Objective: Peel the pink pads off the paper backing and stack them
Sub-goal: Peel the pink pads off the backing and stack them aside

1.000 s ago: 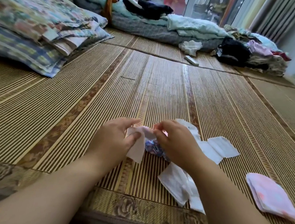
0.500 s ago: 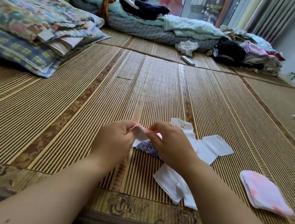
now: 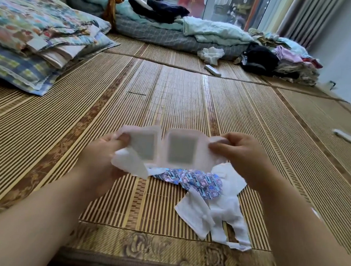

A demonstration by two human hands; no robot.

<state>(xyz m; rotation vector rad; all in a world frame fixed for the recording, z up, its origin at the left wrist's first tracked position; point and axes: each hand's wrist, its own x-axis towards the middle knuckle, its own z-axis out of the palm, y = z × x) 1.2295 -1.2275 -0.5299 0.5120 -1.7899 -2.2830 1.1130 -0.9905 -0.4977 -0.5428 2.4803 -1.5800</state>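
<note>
**Pad Spread Open Above the Bamboo Mat**

While both hands hold it up over the bamboo mat, the pale pink pad is stretched flat between them, showing two grey rectangular patches side by side. The left hand pinches the pad's left edge between thumb and fingers, and a loose flap of white backing paper hangs from the same grip below the pad's left corner. The right hand is closed on the pad's right edge, where the material bunches under the fingertips. The two hands are well apart, one at each end of the pad.

Just below the pad, on the mat, lies a crumpled wrapper printed in blue and purple. Nearer the person than the pad, beside and partly over that wrapper, sits a heap of discarded white backing sheets; the right forearm crosses in front of its right side and hides whatever lies beyond it there.

Left of the pad and farther off, a stack of patterned pillows rests on the mat. Beyond the pad, at the far edge of the mat, are folded bedding, a crumpled white cloth and a pile of clothes. A small white object lies well to the right of the pad; it is too blurred to identify.
</note>
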